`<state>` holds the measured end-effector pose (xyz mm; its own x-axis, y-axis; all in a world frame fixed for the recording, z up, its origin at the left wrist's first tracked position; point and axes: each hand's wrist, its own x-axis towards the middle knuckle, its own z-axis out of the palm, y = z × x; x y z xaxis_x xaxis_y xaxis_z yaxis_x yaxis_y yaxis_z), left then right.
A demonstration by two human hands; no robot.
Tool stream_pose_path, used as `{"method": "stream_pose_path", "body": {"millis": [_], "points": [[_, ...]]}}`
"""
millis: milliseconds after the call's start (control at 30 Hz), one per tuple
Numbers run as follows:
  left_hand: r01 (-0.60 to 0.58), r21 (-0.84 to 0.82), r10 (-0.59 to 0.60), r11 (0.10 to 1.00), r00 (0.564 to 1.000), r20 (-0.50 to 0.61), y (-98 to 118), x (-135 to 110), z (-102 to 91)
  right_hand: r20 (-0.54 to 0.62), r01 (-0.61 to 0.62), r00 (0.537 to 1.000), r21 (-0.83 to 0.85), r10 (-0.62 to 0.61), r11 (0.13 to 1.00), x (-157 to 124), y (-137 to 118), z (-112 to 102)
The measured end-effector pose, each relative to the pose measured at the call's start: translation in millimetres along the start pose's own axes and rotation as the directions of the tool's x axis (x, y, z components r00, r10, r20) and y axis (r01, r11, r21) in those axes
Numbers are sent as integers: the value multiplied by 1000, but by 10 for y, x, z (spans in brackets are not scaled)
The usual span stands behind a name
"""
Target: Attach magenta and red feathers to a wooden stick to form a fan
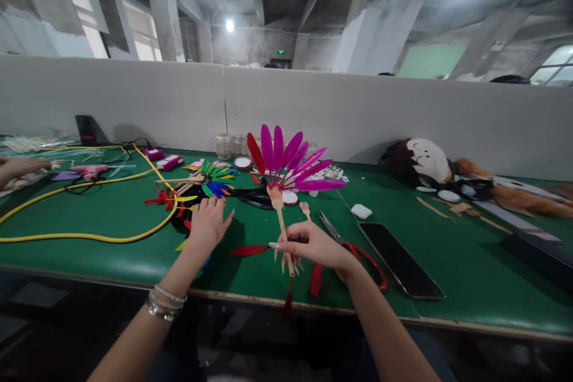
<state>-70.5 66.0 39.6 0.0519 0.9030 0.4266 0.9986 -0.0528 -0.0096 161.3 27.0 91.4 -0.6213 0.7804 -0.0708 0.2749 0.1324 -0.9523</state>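
Clock dirs. are given w/ 12 = far side of table [89, 259]. Fan [276, 194] is held near-upright, tilted a bit toward 11, by R hand [316, 245]; stem is pinched btwn thumb & fingers, w/ other fingertips seen near its foot. Fan hub is thus placed at 11 from R hand, raised above table. 1 red feather & several magenta ones are spread from hub; small tassel [287, 299] is hung from stem's lower end, by table edge

L hand [209, 224] is held out at 9 from R hand, fingers spread, thumb apart, nothing seen gripped; whether anything is touched can't be told. Bracelets [163, 304] are worn on L wrist. Bright feathers [219, 174] are heaped at 12, just beyond its fingertips; yellow hose [120, 239] is looped at 9, pink glue gun [91, 171] is laid at 10, & co-worker's hand [31, 166] is seen further out, also at 10. Jars [224, 146] are stood at 12, near white partition [134, 86]

From R hand: loose feather [249, 250] is laid flat at 9, stick [305, 210] at 12, white case [361, 211] at 2, phone [398, 259] at 3, red tassel [316, 282] at 6. Scissors [332, 228] are partly hidden by R wrist, blades at 1, red handles at 3. Doll [425, 161] is laid well apart, at 2
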Motion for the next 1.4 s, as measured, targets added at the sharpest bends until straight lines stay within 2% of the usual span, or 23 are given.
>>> {"method": "stream_pose_path", "body": {"millis": [200, 300, 467, 733, 867, 933, 1000, 1033, 1133, 1200, 1267, 1400], "points": [[40, 97, -58, 994, 980, 189, -234, 151, 126, 13, 13, 1000, 16, -13, 1000, 2, 37, -12], [74, 91, -93, 993, 971, 222, -250, 157, 194, 25, 4, 1000, 17, -4, 1000, 11, 69, -17], [150, 109, -170, 983, 964, 204, -205, 172, 221, 31, 3, 1000, 26, -4, 1000, 22, 83, -14], [51, 34, -58, 998, 971, 233, -162, 197, 101, 37, -7, 999, 19, 6, 1000, 10, 65, -17], [47, -38, -40, 998, 982, 183, -187, 197, 97, 35, 0, 999, 17, 0, 1000, 2, 46, -15], [53, -183, -36, 982, 995, 90, -219, 193, 103, 36, 1, 999, 13, -2, 1000, 2, 45, -16], [41, -440, -56, 897, 998, -21, -246, 186, 97, 38, 2, 999, 11, -3, 1000, 4, 52, -20], [28, -584, -73, 811, 996, -53, -252, 179, 85, 38, 3, 999, 11, -4, 1000, 5, 55, -21], [16, -884, -73, 468, 997, -20, -224, 148, 2, 33, 2, 999, 10, -3, 1000, 7, 58, -23], [41, -944, -29, 326, 999, 33, -178, 122, -71, 25, 2, 1000, 12, -2, 1000, 5, 54, -19], [70, -952, 8, 296, 997, 76, -132, 102, -131, 21, 2, 1000, 17, -2, 1000, 5, 49, -14], [93, -906, 52, 413, 991, 125, -83, 94, -155, 18, -1, 1000, 30, 1, 1000, 5, 43, -6]]}}
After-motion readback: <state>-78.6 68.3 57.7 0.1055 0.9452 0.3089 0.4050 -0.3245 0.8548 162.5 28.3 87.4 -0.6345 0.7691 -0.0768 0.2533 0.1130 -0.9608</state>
